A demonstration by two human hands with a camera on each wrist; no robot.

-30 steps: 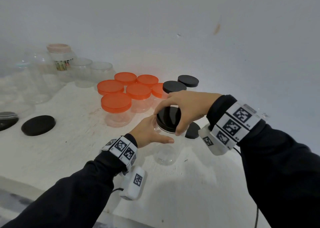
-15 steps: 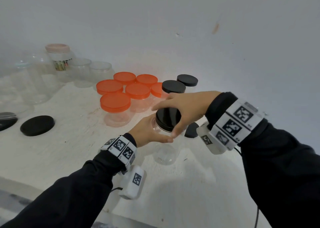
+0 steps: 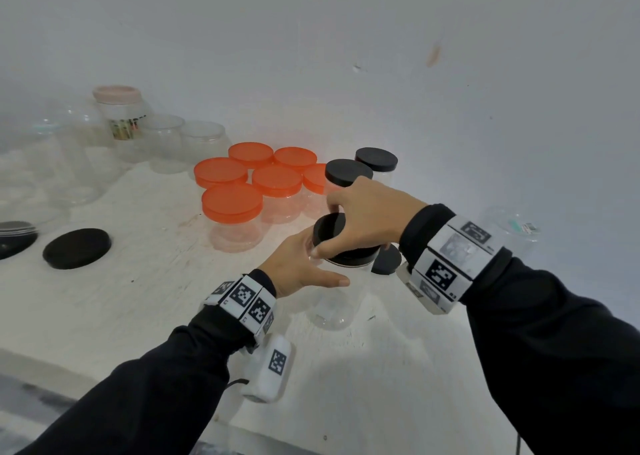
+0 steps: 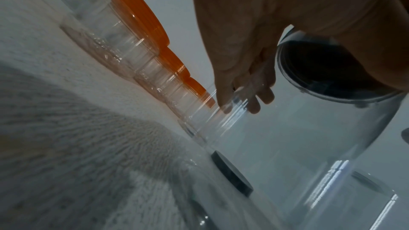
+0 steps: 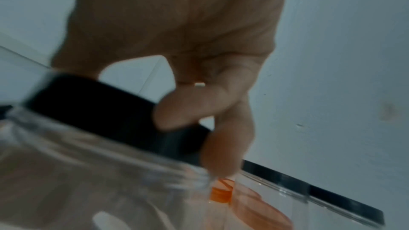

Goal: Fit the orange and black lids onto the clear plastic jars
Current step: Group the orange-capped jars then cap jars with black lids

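Note:
A clear plastic jar [image 3: 334,302] stands near the middle of the white table [image 3: 138,281]. My left hand [image 3: 304,267] curls round its upper wall; the left wrist view shows those fingers [image 4: 254,100] through the plastic. A black lid [image 3: 329,228] sits on the jar's mouth, and my right hand [image 3: 360,219] grips its rim from above. In the right wrist view the fingers [image 5: 183,111] wrap the black lid [image 5: 110,111] over the jar's shoulder [image 5: 88,172]. Behind stand several orange-lidded jars [image 3: 232,202] and two black-lidded jars [image 3: 348,172].
A loose black lid [image 3: 77,248] lies at the left, another [image 3: 386,259] just right of the held jar. Several unlidded clear jars [image 3: 166,143] and one pink-lidded jar [image 3: 117,115] line the back left. A clear jar [image 3: 512,226] stands at the far right. The wall rises close behind.
My right hand has turned on the black lid, its wrist rolling over and fingers covering more of the lid. The left hand keeps its hold on the jar.

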